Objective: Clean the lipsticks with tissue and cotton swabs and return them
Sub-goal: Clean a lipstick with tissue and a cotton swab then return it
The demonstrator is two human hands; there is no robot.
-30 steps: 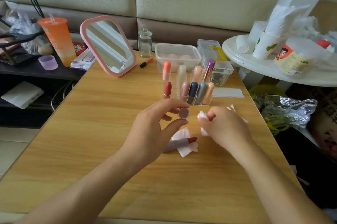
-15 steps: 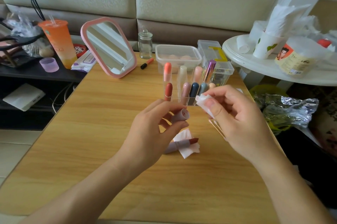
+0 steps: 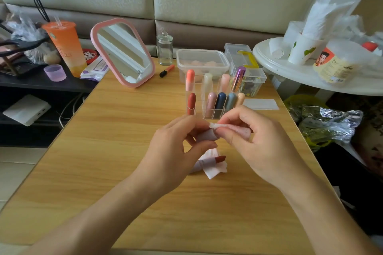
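My left hand [image 3: 172, 151] holds a pale mauve lipstick cap [image 3: 206, 135] between thumb and fingers above the wooden table [image 3: 103, 151]. My right hand [image 3: 259, 140] pinches a folded white tissue [image 3: 217, 125] and presses it against the cap's open end. Below my hands an uncapped dark red lipstick [image 3: 215, 160] lies on a spread tissue [image 3: 213, 168]. Behind them a clear acrylic organizer [image 3: 213, 112] holds several capped lipsticks upright.
A pink-framed mirror [image 3: 124, 53] leans at the back left, with a small glass jar [image 3: 164, 48], an orange pen [image 3: 166, 70] and clear plastic boxes [image 3: 202, 62] beside it. An orange cup [image 3: 66, 47] stands on the left shelf. A white round side table [image 3: 310, 76] is at right.
My right hand has come down and left with the tissue, from in front of the organizer to the cap's open end. My left hand has kept holding the cap, tilting it slightly.
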